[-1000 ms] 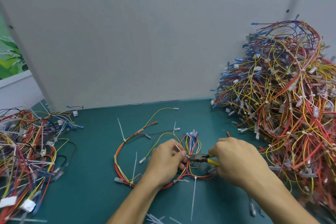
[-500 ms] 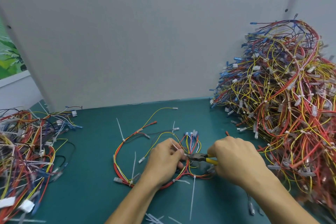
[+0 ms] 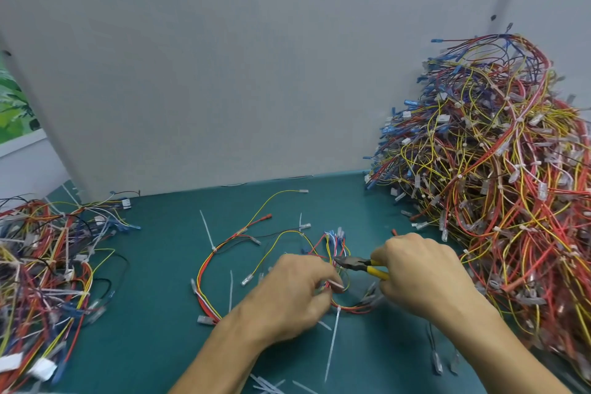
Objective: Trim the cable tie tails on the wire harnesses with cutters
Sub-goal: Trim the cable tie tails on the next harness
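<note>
Yellow-handled steel cutters (image 3: 361, 264), gripped in the curled right hand (image 3: 422, 272), reach into the red-and-yellow wire harness (image 3: 200, 278) that the left hand (image 3: 287, 291) pinches on the teal mat (image 3: 160, 265); several long white tie tails (image 3: 332, 345) on it stand uncut, so I judge most trimming is left.

The cutters (image 3: 350, 263) have a dark, dull metal head and glossy yellow plastic grips. The harness (image 3: 208, 269) at 6 o'clock is made of smooth plastic-insulated wires with a slight sheen; its terminals carry clear plastic sleeves (image 3: 204, 320). The ties (image 3: 332, 342) are smooth, translucent white plastic. The mat (image 3: 153, 313) is matt and even. The panel (image 3: 256, 73) at 12 o'clock is matt and smooth. The 3 o'clock pile (image 3: 495, 185) and the 9 o'clock pile (image 3: 41, 265) show the same insulation.
</note>
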A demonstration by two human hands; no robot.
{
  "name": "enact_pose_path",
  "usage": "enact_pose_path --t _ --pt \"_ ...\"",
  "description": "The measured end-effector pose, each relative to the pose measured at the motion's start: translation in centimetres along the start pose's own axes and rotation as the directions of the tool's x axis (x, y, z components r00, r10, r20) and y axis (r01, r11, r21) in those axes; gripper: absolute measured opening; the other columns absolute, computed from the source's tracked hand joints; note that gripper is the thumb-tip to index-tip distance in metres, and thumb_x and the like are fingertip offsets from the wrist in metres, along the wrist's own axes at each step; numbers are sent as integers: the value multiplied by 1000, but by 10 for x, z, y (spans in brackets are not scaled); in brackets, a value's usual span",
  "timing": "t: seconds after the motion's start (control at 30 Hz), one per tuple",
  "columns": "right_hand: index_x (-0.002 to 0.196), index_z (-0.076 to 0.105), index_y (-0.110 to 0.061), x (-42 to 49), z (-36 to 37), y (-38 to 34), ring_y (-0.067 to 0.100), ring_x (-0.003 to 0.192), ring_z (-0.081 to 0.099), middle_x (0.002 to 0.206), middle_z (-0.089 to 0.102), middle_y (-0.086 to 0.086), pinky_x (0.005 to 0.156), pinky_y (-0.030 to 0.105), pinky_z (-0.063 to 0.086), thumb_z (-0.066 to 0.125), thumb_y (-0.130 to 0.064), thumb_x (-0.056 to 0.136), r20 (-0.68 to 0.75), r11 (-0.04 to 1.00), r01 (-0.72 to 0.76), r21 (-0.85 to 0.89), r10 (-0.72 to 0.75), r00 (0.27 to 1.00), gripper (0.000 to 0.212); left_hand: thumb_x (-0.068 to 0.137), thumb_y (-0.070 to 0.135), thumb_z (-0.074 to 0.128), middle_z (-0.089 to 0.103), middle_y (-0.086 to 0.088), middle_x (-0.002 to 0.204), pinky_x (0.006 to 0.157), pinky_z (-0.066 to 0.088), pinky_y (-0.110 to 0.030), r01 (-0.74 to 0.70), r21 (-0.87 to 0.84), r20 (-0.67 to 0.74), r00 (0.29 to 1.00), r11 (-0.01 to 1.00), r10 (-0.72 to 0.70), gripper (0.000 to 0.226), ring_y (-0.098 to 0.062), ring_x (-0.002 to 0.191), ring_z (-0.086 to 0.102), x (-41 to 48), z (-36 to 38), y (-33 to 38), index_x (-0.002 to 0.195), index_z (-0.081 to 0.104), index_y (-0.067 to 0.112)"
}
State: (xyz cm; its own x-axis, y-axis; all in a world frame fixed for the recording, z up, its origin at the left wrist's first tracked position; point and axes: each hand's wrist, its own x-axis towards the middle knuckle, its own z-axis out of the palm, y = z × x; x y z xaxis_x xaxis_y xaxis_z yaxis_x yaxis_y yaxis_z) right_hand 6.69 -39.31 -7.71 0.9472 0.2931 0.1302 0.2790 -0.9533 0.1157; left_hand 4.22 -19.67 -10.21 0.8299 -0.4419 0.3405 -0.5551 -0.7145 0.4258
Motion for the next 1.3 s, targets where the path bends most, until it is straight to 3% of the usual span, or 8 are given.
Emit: enact_pose_path --t 0.13,0.3,0.53,0.9,0.97,1.1,1.2,1.3 --pt "93 62 -25 -1 0 0 28 87 60 82 50 -1 61 31 37 54 -27 82 -6 1000 -8 15 8 1000 13 87 4 53 47 6 94 82 36 -13 -85 45 185 980 995 75 33 -11 96 49 -3 10 -3 109 67 25" --pt "92 61 -24 0 0 -1 29 88 60 85 54 -1 61 31 36 54 -27 82 -18 999 3 35 -2 1000 12 83 -1 47 36 12 98 76 31 -13 -70 70 242 969 995 51 47 -8 90 46 -5 12 -5 110 68 30" --pt "95 60 -26 0 0 -2 29 86 57 81 46 -2 61 31 35 54 -26 79 -28 999 -2 51 3 1000 17 83 4 47 43 10 106 84 45 -30 -17 58 219 976 998 4 32 -11 93 51 -7 10 -4 95 69 25" --pt "66 44 -37 -1 -7 -3 25 77 49 78 52 -6 49 27 27 55 -32 76 2 959 -35 282 36 999 16 84 15 66 55 4 102 81 39 -16 -43 -84 93 994 996 51 6 -9 90 52 -6 17 -13 90 68 12" --pt "77 53 -35 -2 -9 -4 26 77 51 79 55 -4 53 29 32 55 -34 76 -3 963 -28 269 29 1000 3 84 13 67 63 6 91 77 40 -13 17 -181 25 1000 983 -13 3 -3 83 55 -6 18 -14 86 69 13" --pt "96 59 -38 -7 -15 3 26 80 49 85 54 -3 62 29 34 54 -40 81 -12 978 1 208 2 1000 16 85 14 67 62 14 69 67 41 -15 233 -349 8 969 908 -246 17 0 66 53 -5 21 -16 80 59 28" --pt "96 60 -35 -11 -21 7 27 80 49 83 51 -2 60 29 34 54 -35 78 23 990 27 140 -31 999 18 87 13 63 68 4 75 75 46 -28 301 -361 42 951 882 -308 14 -15 73 59 -1 20 -17 82 55 23" --pt "102 61 -36 -14 -24 6 27 78 48 81 44 -3 55 27 29 55 -31 79 74 997 42 69 -47 996 24 90 15 60 71 1 83 76 45 -26 323 -326 48 944 889 -326 13 -12 76 59 2 20 -16 84 53 24"
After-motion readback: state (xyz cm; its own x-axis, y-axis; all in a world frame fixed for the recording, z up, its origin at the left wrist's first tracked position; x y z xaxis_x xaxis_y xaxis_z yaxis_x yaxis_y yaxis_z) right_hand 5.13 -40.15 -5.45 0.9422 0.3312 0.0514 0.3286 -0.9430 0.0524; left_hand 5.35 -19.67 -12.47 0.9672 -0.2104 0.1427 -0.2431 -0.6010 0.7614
